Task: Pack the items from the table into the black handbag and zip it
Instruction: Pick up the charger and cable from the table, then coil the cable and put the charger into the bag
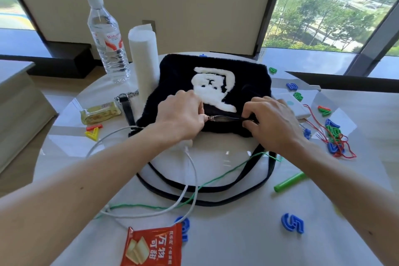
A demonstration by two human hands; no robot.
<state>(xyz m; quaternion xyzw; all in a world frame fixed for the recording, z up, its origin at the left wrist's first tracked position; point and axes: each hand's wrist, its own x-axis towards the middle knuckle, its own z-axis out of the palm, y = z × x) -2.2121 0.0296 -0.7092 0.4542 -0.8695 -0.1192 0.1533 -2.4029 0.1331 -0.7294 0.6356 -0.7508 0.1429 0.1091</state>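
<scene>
The black furry handbag [248, 75] with a white animal patch lies flat in the middle of the round table [237, 233]. My left hand [179, 114] pinches the metal zipper pull [212, 117] at the bag's near edge. My right hand [274, 123] grips the bag's edge at the right end of the zipper. Around the bag lie a water bottle [106, 36], a white paper roll [143, 60], a yellow snack bar [100, 112], a red cracker packet [153, 246], a white cable [190, 190] and a white power bank [295, 108].
The bag's black straps [194, 190] loop toward me. Coloured plastic numbers [292, 223], a green marker [289, 182], green string [216, 177] and red string [336, 147] are scattered on the right. A chained watch [126, 98] lies left of the bag. Windows stand behind the table.
</scene>
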